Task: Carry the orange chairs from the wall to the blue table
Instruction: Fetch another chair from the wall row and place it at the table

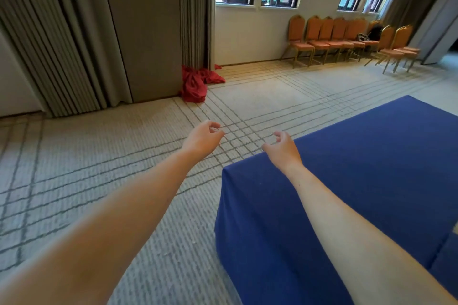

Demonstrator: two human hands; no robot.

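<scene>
Big striped carpet (99, 181) all over, with the blue counter (371, 168) at lower right. The orange chairs (332, 37) are lined up along the far wall under the windows, well apart from the counter. There's a red cloth (195, 84) heaped by the curtain. The left grip (202, 140) and right grip (282, 148) both reach forward, fingers loosely curled, holding nothing.
</scene>
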